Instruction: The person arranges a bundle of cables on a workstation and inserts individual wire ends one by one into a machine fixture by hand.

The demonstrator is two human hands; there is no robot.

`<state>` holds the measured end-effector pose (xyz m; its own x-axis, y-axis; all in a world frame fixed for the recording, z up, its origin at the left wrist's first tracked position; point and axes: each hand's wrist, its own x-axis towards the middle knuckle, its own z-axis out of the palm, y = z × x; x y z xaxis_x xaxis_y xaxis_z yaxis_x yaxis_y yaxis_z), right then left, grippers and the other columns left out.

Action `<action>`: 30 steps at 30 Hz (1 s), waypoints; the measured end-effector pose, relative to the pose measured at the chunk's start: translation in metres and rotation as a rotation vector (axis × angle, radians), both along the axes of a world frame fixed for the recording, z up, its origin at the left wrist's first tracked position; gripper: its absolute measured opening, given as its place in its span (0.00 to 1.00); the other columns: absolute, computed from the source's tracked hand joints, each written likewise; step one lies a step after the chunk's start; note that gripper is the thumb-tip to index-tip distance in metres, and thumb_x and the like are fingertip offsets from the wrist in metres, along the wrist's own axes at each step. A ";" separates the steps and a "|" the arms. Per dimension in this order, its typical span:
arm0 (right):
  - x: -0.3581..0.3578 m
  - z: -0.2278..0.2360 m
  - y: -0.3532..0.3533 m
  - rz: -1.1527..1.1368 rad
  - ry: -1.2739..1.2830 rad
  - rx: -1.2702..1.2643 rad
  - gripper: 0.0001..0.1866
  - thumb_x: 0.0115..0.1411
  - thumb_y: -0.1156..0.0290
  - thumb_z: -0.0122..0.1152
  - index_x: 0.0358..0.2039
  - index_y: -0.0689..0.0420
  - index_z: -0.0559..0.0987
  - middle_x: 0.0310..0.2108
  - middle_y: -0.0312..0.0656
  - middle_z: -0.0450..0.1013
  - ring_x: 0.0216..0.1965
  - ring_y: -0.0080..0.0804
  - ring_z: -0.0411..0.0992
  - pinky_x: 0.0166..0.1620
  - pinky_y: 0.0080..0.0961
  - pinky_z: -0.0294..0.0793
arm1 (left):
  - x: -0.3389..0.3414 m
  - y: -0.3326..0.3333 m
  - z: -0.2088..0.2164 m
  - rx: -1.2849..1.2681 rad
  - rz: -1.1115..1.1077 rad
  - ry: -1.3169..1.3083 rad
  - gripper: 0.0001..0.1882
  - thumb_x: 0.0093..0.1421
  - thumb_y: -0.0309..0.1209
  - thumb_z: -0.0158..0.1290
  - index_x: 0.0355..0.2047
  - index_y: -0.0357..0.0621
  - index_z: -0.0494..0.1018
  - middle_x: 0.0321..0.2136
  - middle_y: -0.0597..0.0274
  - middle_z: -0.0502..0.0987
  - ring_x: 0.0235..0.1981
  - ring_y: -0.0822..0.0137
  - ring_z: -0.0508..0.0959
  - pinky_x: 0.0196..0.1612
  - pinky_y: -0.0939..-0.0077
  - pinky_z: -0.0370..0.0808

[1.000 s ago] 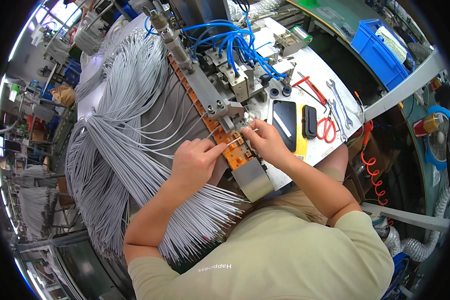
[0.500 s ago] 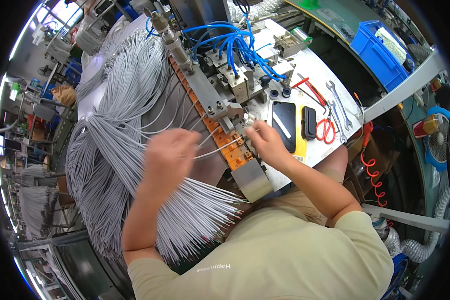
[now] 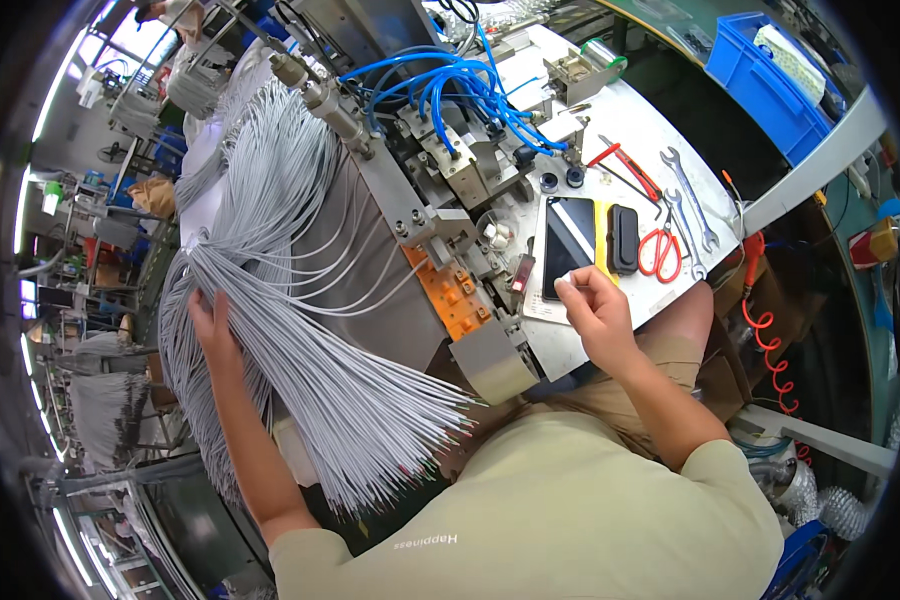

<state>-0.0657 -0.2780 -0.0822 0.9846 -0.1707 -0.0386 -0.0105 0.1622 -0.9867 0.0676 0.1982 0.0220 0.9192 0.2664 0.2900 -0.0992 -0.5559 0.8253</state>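
My left hand is at the left side of a large bundle of grey cables, near where it is tied together. Its thumb and fingers are apart, with the fingertips against the cables. My right hand hovers over the near part of the white worktable, beside a dark-screened phone. Its thumb and forefinger are pinched on a small white piece whose kind I cannot make out. Between my hands stands a metal machine with an orange fixture strip; a single grey cable reaches toward it.
Blue air hoses loop over the machine. A small clear cup holds white parts. Right of the phone lie a black case, red-handled scissors, wrenches and red-handled pliers. A blue crate stands at the far right.
My left hand has moved left from beside the machine to the cable bundle. My right hand has drawn back rightward from the machine, toward the phone.
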 end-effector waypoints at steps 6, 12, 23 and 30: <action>-0.003 0.005 0.006 0.037 -0.067 0.030 0.06 0.67 0.71 0.57 0.35 0.58 0.71 0.19 0.23 0.62 0.19 0.08 0.54 0.21 0.13 0.50 | 0.013 -0.055 0.036 0.149 0.191 0.118 0.34 0.60 0.36 0.60 0.60 0.33 0.59 0.52 0.46 0.71 0.48 0.61 0.75 0.52 0.72 0.71; -0.007 -0.002 0.000 0.030 -0.062 0.018 0.05 0.67 0.72 0.56 0.35 0.58 0.72 0.19 0.24 0.62 0.18 0.08 0.54 0.21 0.13 0.50 | -0.013 -0.043 0.029 -0.018 -0.050 0.167 0.35 0.55 0.31 0.63 0.59 0.31 0.60 0.50 0.48 0.73 0.47 0.60 0.75 0.52 0.72 0.72; -0.003 0.014 -0.002 0.056 0.055 0.236 0.05 0.66 0.72 0.57 0.34 0.57 0.72 0.17 0.25 0.61 0.13 0.11 0.52 0.16 0.14 0.47 | -0.126 -0.088 -0.017 -0.854 -0.049 0.696 0.27 0.53 0.17 0.60 0.54 0.26 0.66 0.48 0.45 0.76 0.46 0.53 0.79 0.50 0.61 0.78; -0.005 0.011 -0.007 0.051 0.031 0.233 0.05 0.66 0.72 0.57 0.33 0.57 0.72 0.17 0.25 0.61 0.13 0.11 0.52 0.16 0.14 0.46 | -0.142 -0.077 0.043 -0.663 -0.102 0.769 0.26 0.54 0.18 0.60 0.54 0.31 0.69 0.52 0.44 0.75 0.52 0.52 0.77 0.52 0.61 0.76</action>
<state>-0.0708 -0.2853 -0.0714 0.9894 -0.1038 -0.1015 -0.0542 0.3840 -0.9217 -0.0741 0.1213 0.0645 0.8216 0.0690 -0.5658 0.5661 0.0175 0.8242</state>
